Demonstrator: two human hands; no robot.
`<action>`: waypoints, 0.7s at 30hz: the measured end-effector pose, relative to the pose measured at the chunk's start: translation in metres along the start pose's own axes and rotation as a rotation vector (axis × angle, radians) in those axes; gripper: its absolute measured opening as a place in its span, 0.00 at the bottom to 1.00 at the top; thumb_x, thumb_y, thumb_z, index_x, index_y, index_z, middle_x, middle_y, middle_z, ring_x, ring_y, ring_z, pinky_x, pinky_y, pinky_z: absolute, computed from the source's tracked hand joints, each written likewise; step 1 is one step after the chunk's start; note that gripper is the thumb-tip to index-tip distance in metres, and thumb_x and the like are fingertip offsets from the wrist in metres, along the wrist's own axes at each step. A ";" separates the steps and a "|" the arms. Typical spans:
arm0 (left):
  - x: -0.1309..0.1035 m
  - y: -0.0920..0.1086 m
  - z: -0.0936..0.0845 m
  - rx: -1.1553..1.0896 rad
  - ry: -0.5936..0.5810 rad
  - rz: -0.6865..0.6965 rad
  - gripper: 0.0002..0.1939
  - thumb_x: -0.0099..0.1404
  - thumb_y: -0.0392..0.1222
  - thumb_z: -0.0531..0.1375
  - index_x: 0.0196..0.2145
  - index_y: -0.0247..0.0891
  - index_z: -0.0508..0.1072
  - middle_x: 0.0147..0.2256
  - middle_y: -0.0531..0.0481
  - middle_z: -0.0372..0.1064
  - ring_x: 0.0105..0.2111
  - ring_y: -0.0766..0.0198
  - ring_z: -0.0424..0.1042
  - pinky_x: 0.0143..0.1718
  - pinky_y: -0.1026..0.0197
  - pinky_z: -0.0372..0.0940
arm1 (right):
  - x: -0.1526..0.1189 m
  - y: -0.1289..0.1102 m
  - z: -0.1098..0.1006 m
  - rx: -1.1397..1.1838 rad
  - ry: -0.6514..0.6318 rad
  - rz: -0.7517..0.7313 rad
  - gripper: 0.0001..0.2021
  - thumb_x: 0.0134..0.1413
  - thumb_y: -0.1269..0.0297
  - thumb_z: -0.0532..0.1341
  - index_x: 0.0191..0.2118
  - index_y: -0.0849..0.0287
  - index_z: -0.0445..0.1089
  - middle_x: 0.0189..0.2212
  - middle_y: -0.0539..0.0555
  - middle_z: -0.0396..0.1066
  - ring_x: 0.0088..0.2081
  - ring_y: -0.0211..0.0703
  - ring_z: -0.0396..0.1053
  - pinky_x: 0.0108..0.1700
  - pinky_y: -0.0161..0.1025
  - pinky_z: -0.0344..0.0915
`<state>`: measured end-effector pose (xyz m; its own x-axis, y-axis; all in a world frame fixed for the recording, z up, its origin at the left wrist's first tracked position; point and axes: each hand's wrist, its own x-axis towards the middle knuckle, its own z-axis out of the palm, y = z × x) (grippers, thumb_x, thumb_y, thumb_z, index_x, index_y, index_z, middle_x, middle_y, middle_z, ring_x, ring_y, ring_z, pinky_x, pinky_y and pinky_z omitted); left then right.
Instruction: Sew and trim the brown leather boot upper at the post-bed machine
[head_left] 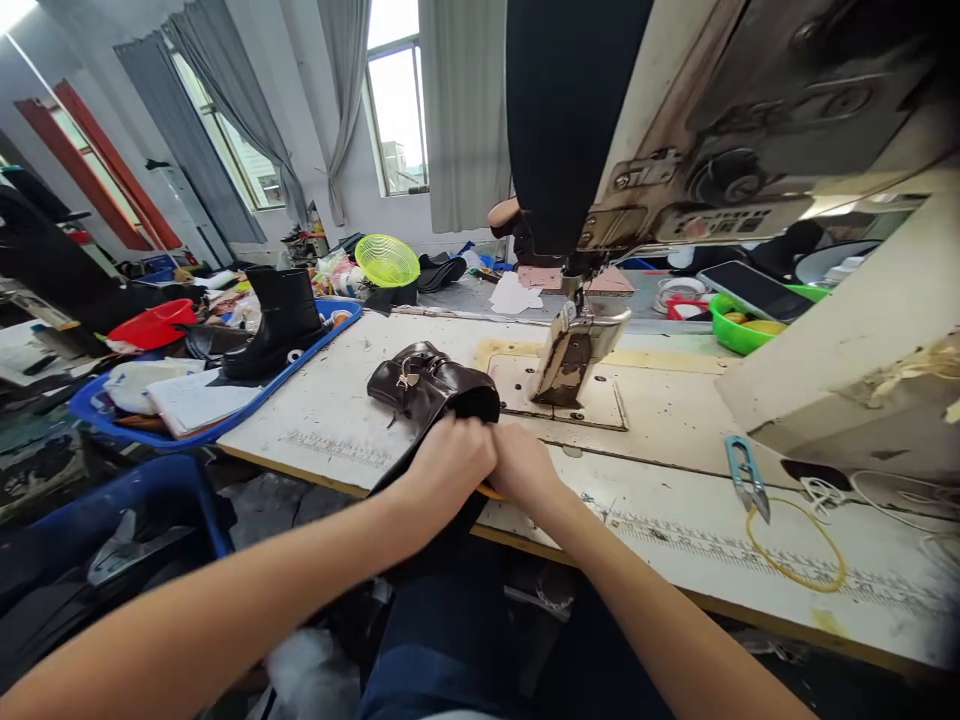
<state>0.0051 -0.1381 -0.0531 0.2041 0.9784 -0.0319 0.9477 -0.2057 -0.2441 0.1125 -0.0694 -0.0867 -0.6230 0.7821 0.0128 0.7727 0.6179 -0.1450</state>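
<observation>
Dark brown leather piece, shiny and folded, with a small metal buckle, lies on the white sewing table near its front edge. My left hand is closed on the near side of this leather piece, at its dark opening. Right beside it, my right hand is closed too, and the two hands touch. The fingertips are partly hidden and slightly blurred. Behind the hands stands the sewing machine's post, apart from the leather.
Blue-handled snips and a yellow loop lie at the right. A blue tray with a black boot and papers is at the left. The machine head overhangs the upper right.
</observation>
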 end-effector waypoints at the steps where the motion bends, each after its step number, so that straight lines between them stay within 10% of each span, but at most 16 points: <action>1: -0.011 0.003 0.012 0.004 0.011 -0.063 0.16 0.65 0.21 0.48 0.42 0.25 0.74 0.39 0.32 0.74 0.43 0.50 0.76 0.49 0.50 0.68 | -0.006 0.009 -0.004 0.009 -0.019 0.012 0.09 0.61 0.63 0.56 0.36 0.61 0.72 0.33 0.58 0.77 0.34 0.46 0.74 0.28 0.36 0.51; 10: -0.009 0.006 0.048 -0.238 0.145 -0.367 0.21 0.68 0.25 0.46 0.55 0.28 0.68 0.55 0.32 0.70 0.59 0.50 0.68 0.59 0.51 0.65 | -0.035 0.039 -0.057 -0.143 -0.007 0.083 0.12 0.60 0.55 0.60 0.31 0.57 0.67 0.22 0.51 0.68 0.25 0.43 0.66 0.25 0.36 0.47; 16: -0.029 -0.020 0.076 -0.425 0.196 -0.343 0.23 0.76 0.41 0.42 0.63 0.38 0.63 0.62 0.44 0.65 0.61 0.60 0.66 0.62 0.56 0.63 | -0.029 0.039 -0.039 -0.173 -0.120 0.086 0.13 0.63 0.55 0.58 0.32 0.58 0.68 0.24 0.54 0.70 0.28 0.47 0.71 0.24 0.37 0.45; 21: -0.019 -0.023 0.074 -0.494 0.215 -0.420 0.25 0.73 0.41 0.46 0.63 0.31 0.64 0.57 0.33 0.69 0.58 0.46 0.69 0.60 0.43 0.64 | -0.036 0.046 -0.020 -0.105 -0.147 0.144 0.13 0.64 0.54 0.56 0.34 0.57 0.68 0.29 0.56 0.73 0.31 0.48 0.73 0.26 0.37 0.47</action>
<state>-0.0385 -0.1510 -0.1189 -0.2094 0.9622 0.1742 0.9476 0.1558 0.2789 0.1725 -0.0678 -0.0736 -0.5106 0.8474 -0.1459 0.8585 0.5119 -0.0314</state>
